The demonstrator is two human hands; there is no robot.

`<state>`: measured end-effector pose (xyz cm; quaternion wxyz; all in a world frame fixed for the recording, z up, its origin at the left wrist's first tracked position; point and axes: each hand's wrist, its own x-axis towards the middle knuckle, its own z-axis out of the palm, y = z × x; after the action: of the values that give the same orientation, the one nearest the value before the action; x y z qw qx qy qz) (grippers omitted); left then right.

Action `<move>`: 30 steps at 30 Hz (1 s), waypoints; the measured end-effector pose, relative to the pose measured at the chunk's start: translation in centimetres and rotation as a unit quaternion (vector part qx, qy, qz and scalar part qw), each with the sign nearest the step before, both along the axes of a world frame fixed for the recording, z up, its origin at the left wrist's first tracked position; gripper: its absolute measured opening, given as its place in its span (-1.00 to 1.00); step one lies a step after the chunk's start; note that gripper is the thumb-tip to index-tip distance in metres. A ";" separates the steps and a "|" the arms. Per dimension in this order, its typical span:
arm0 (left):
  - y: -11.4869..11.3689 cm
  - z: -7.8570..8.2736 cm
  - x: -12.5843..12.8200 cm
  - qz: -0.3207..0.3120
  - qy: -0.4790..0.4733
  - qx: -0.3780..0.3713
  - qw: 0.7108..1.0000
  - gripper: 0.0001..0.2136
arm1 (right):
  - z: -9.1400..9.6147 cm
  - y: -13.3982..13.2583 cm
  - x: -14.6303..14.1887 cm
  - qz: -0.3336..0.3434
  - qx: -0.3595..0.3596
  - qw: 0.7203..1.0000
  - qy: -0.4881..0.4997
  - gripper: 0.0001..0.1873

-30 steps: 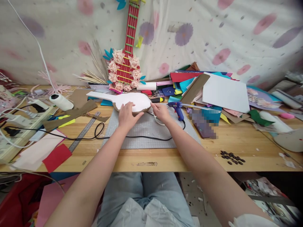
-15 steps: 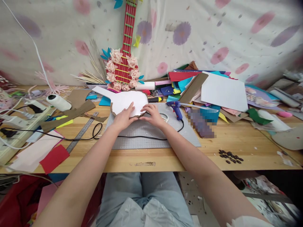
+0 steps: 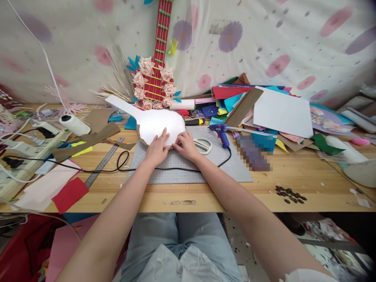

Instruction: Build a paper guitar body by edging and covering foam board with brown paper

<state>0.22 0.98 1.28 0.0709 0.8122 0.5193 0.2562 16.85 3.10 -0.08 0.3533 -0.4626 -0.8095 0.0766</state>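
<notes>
A white guitar-shaped cardboard cutout (image 3: 160, 123), with a brown strip along part of its edge, is in front of me, its neck pointing to the upper left. My left hand (image 3: 158, 149) lies on its lower face with the fingers stretched out and the thumb near the edge. Beside it, my right hand (image 3: 185, 145) has its fingers bent and closed on the cutout's lower right edge. Both thumbs come close together there. White-handled scissors (image 3: 209, 147) lie right of my right hand, partly hidden. Underneath is a grey cutting mat (image 3: 164, 177).
A blue glue gun (image 3: 221, 135) rests on the mat; its black cord (image 3: 164, 169) crosses in front. A red flowered paper guitar (image 3: 154, 80) stands behind. Paper sheets (image 3: 282, 111) pile at right, near small black discs (image 3: 289, 194). A steel ruler (image 3: 101, 166) and power strip (image 3: 8, 184) lie left.
The cutout has turned slightly, its neck tilting up more. My right hand has drawn in toward the left thumb and its fingers have closed. More of the scissors shows.
</notes>
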 end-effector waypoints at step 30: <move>-0.3 -1.4 1.1 0.035 -0.019 0.071 0.997 -0.43 | -0.4 -0.3 -0.8 -0.076 0.028 0.995 -0.063 -0.76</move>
<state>1.34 0.68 -0.12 0.0135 0.7915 0.5266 0.3100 16.06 2.78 -0.48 0.3190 -0.5172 -0.7942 -0.0025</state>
